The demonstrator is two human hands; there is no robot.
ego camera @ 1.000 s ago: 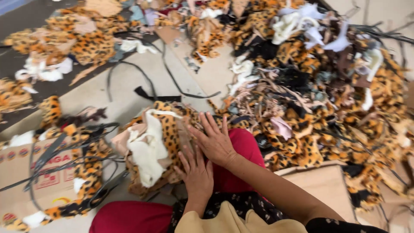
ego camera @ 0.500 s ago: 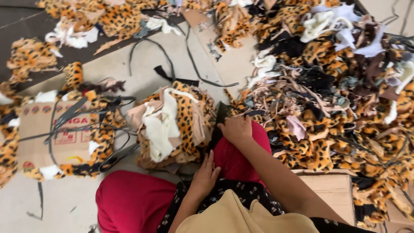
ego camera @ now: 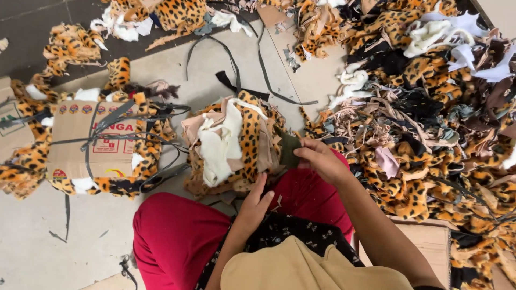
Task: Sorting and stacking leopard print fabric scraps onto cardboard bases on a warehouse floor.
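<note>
The right hand (ego camera: 318, 158) is pinching a dark olive fabric scrap (ego camera: 288, 149) at the edge of a stacked leopard-print pile (ego camera: 236, 145) on the knees; the left hand (ego camera: 253, 207), fingers spread and empty, is steadying the pile. Sorting looks under way; placing the scrap needs a careful release.

scrap pile (ego camera: 236, 145): fuzzy leopard plush, white fleece; box (ego camera: 91, 139): matt cardboard

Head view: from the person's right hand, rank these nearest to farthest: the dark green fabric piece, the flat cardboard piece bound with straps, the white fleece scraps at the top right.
1. Dark green fabric piece: pinched in the right hand, just to its left.
2. White fleece scraps: on the big pile, up and to the right.
3. Flat cardboard piece: on the floor at far left, farthest, though not by much.
</note>
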